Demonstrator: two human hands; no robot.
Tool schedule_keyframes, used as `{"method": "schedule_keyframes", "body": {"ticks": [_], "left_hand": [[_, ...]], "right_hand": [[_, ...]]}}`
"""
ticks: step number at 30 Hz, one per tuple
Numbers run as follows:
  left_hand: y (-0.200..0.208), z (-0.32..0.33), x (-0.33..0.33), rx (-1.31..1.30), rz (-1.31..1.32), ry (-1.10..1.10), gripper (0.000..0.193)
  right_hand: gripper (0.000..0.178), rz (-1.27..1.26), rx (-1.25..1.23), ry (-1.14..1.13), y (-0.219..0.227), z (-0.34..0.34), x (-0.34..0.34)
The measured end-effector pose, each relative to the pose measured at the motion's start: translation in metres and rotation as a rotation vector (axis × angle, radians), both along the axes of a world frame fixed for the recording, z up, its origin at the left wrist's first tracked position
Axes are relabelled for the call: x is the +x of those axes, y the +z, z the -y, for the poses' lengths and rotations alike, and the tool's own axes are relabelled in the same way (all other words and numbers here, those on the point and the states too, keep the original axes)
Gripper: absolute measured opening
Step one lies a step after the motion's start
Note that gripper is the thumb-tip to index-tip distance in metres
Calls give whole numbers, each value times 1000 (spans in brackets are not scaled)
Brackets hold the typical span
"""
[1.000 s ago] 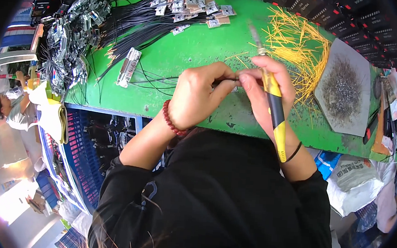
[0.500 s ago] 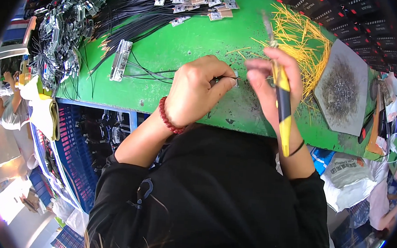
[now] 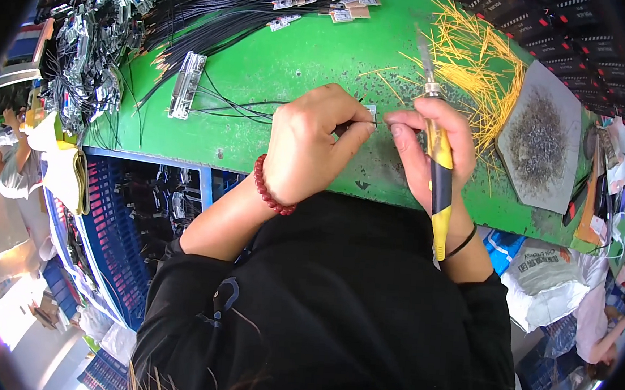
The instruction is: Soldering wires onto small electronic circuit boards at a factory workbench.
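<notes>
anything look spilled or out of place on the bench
A bit: a few yellow strands lie apart from their tangled pile, and dark grit is scattered across the middle of the grey board. The green tabletop looks scuffed and speckled near the right hand. It may just be ordinary work mess; nothing looks clearly broken.

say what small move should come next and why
Perhaps bring the right hand in to help steady the black wires: they run to the left hand, whose thumb and forefinger are pinched; the right thumb sits just short of them, and the soldering iron points away.
</notes>
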State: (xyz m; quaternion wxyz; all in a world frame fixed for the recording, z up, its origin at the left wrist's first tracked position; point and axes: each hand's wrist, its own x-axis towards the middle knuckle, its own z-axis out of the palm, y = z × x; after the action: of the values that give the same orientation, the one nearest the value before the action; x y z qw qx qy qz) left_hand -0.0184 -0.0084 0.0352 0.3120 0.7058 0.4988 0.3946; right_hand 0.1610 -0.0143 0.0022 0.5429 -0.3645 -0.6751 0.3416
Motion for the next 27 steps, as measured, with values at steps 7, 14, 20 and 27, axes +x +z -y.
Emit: {"method": "schedule_keyframes", "body": {"ticks": [7, 14, 20, 27], "left_hand": [[-1, 3, 1, 96, -64, -12, 7], [-6, 9, 2, 144, -111, 24, 9], [0, 11, -2, -133, 194, 2, 8], [-12, 16, -5, 25, 143, -29, 9]], "right_hand": [[39, -99, -50, -18, 4, -1, -5], [40, -26, -156, 38, 11, -6, -5], [44, -324, -503, 204, 11, -14, -4], [34, 12, -210, 102, -2, -30, 13]]}}
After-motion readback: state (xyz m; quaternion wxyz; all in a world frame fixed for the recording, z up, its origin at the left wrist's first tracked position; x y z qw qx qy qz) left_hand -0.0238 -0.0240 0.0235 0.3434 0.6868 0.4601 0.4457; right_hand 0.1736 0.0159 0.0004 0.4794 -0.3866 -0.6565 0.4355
